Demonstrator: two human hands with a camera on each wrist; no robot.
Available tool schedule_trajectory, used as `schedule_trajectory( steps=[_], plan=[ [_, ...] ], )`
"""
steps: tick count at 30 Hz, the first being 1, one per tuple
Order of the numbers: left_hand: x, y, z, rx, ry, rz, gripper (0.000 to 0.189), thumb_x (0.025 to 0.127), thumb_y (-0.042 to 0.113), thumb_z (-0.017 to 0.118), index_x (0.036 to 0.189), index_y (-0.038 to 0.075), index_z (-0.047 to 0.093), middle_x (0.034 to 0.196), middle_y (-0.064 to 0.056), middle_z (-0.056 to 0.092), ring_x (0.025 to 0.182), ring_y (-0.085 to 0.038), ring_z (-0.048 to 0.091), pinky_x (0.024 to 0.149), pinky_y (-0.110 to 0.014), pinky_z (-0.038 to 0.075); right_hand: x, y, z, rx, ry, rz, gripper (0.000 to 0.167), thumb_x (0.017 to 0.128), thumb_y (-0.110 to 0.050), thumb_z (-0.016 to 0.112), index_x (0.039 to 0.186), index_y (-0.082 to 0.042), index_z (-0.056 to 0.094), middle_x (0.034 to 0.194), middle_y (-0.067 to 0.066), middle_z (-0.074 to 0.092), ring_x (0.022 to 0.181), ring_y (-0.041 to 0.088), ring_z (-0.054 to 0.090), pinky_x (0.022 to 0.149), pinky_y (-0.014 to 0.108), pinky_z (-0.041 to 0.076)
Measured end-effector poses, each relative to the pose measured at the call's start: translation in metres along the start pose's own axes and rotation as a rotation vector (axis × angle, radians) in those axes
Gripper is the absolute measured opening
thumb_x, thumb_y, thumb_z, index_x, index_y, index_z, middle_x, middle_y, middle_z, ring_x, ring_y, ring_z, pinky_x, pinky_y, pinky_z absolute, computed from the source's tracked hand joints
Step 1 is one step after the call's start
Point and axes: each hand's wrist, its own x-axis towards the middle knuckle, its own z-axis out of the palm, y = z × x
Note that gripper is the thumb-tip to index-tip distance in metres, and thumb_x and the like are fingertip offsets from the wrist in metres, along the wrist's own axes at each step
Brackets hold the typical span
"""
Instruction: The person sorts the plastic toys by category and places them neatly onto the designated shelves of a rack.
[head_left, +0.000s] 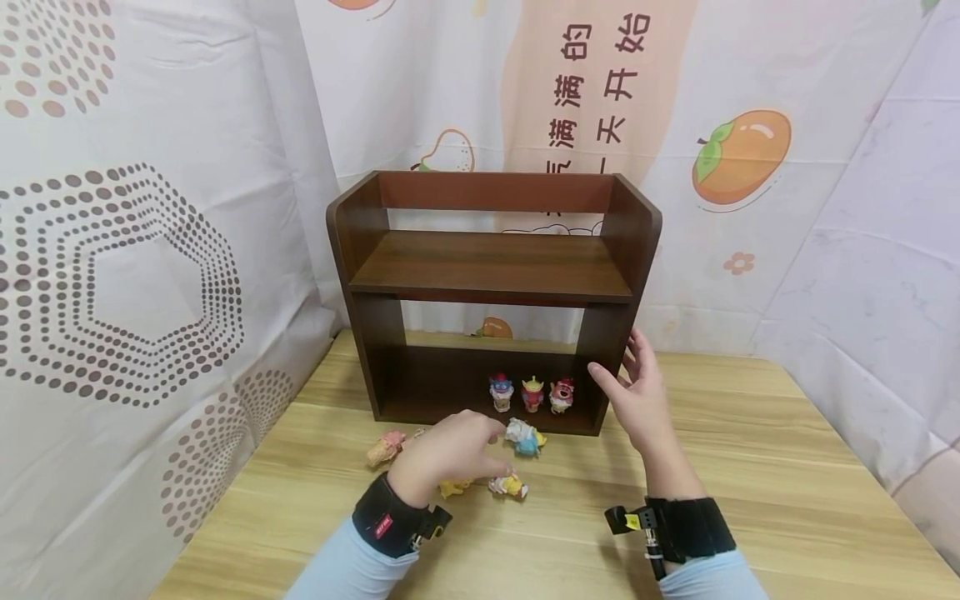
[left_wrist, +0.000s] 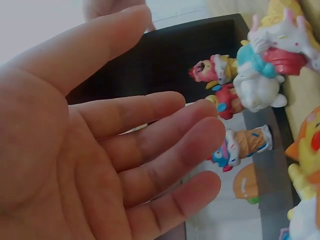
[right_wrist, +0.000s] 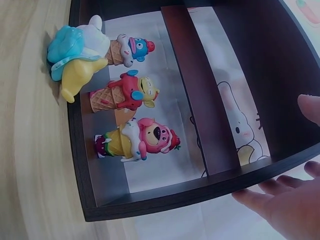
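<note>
A dark brown two-tier wooden shelf (head_left: 491, 262) stands on the table. My right hand (head_left: 637, 396) holds its right side panel, thumb at the inner side and fingers along the outer side. My left hand (head_left: 453, 450) hovers over loose toy figurines in front of the shelf, palm bare and fingers loosely extended. Closest to its fingertips lies a white and blue figurine (head_left: 525, 437); a yellow and white figurine (head_left: 510, 486) lies nearer. On the lower tier stand a blue-headed figurine (right_wrist: 135, 49), a red and yellow figurine (right_wrist: 131, 91) and a pink bear figurine (right_wrist: 155, 136), each on an ice-cream-cone base.
A pink and tan figurine (head_left: 386, 447) lies left of my left hand, and a yellow figurine (head_left: 454, 487) is partly hidden under it. Light wooden tabletop (head_left: 735, 467) extends to the right. A printed curtain (head_left: 810, 275) hangs close behind the shelf.
</note>
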Motion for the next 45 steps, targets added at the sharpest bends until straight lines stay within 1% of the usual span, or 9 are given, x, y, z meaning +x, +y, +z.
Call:
schedule_trajectory(
  steps=[3, 6, 9, 12, 16, 21, 29, 35, 45],
  plan=[
    [0.004, 0.001, 0.005, 0.004, -0.013, -0.002, 0.053, 0.087, 0.041, 0.081, 0.126, 0.007, 0.071, 0.119, -0.004, 0.072, 0.108, -0.013, 0.065, 0.094, -0.034, 0.052, 0.001, 0.004, 0.0, -0.033, -0.023, -0.035, 0.074, 0.097, -0.007, 0.07, 0.159, -0.01, 0.03, 0.156, 0.017, 0.036, 0.147, 0.036, 0.033, 0.109, 0.062, 0.034],
    [0.008, 0.003, 0.01, 0.012, -0.023, -0.012, 0.05, 0.086, 0.04, 0.082, 0.122, 0.007, 0.073, 0.116, -0.003, 0.073, 0.1, -0.011, 0.065, 0.09, -0.033, 0.053, 0.001, 0.009, -0.001, -0.147, -0.021, -0.07, 0.065, 0.1, -0.005, 0.065, 0.157, -0.008, 0.035, 0.153, 0.019, 0.043, 0.144, 0.038, 0.037, 0.105, 0.061, 0.04],
    [0.01, 0.005, 0.014, 0.045, -0.035, -0.034, 0.039, 0.085, 0.039, 0.082, 0.11, 0.01, 0.075, 0.095, 0.003, 0.07, 0.079, -0.009, 0.06, 0.074, -0.03, 0.052, 0.001, 0.014, -0.003, -0.3, 0.005, -0.092, 0.059, 0.102, -0.007, 0.06, 0.157, -0.01, 0.038, 0.151, 0.019, 0.047, 0.139, 0.041, 0.043, 0.098, 0.059, 0.046],
    [0.012, 0.008, 0.017, 0.093, -0.041, -0.065, 0.031, 0.085, 0.04, 0.082, 0.099, 0.013, 0.074, 0.078, 0.006, 0.06, 0.065, -0.01, 0.051, 0.059, -0.03, 0.045, 0.002, 0.018, -0.004, -0.367, 0.04, -0.092, 0.051, 0.103, -0.008, 0.059, 0.153, -0.009, 0.046, 0.145, 0.021, 0.054, 0.133, 0.043, 0.05, 0.094, 0.055, 0.05],
    [0.013, 0.012, 0.022, 0.167, -0.035, -0.097, 0.031, 0.083, 0.044, 0.082, 0.081, 0.016, 0.07, 0.068, 0.007, 0.052, 0.059, -0.011, 0.046, 0.051, -0.029, 0.038, 0.004, 0.021, -0.004, -0.378, 0.074, -0.083, 0.042, 0.102, -0.005, 0.06, 0.144, -0.004, 0.055, 0.136, 0.024, 0.061, 0.125, 0.043, 0.057, 0.092, 0.049, 0.051],
    [0.014, 0.014, 0.025, 0.218, -0.031, -0.129, 0.04, 0.078, 0.048, 0.084, 0.064, 0.019, 0.061, 0.063, 0.006, 0.047, 0.056, -0.011, 0.043, 0.05, -0.03, 0.034, 0.005, 0.022, -0.005, -0.405, 0.081, -0.074, 0.042, 0.102, -0.007, 0.06, 0.144, -0.005, 0.057, 0.138, 0.021, 0.06, 0.123, 0.041, 0.06, 0.092, 0.05, 0.051],
    [0.018, 0.016, 0.03, 0.236, -0.062, -0.176, 0.041, 0.077, 0.049, 0.085, 0.062, 0.019, 0.061, 0.064, 0.006, 0.05, 0.058, -0.013, 0.046, 0.056, -0.035, 0.04, 0.005, 0.021, -0.006, -0.416, 0.091, -0.054, 0.042, 0.101, -0.007, 0.061, 0.143, -0.004, 0.058, 0.137, 0.022, 0.061, 0.121, 0.04, 0.061, 0.094, 0.051, 0.051],
    [0.02, 0.013, 0.034, 0.239, -0.08, -0.197, 0.037, 0.075, 0.042, 0.087, 0.061, 0.019, 0.061, 0.062, 0.005, 0.05, 0.057, -0.014, 0.047, 0.059, -0.034, 0.04, 0.004, 0.023, -0.006, -0.429, 0.079, -0.047, 0.043, 0.102, -0.008, 0.061, 0.145, -0.006, 0.057, 0.138, 0.022, 0.06, 0.122, 0.039, 0.06, 0.094, 0.051, 0.051],
    [0.021, 0.013, 0.037, 0.211, -0.095, -0.177, 0.036, 0.075, 0.036, 0.085, 0.058, 0.019, 0.058, 0.06, 0.005, 0.049, 0.055, -0.013, 0.047, 0.052, -0.031, 0.036, 0.004, 0.022, -0.008, -0.415, 0.077, -0.06, 0.045, 0.102, -0.007, 0.061, 0.146, -0.005, 0.055, 0.138, 0.022, 0.059, 0.122, 0.043, 0.06, 0.094, 0.053, 0.05]
  ],
)
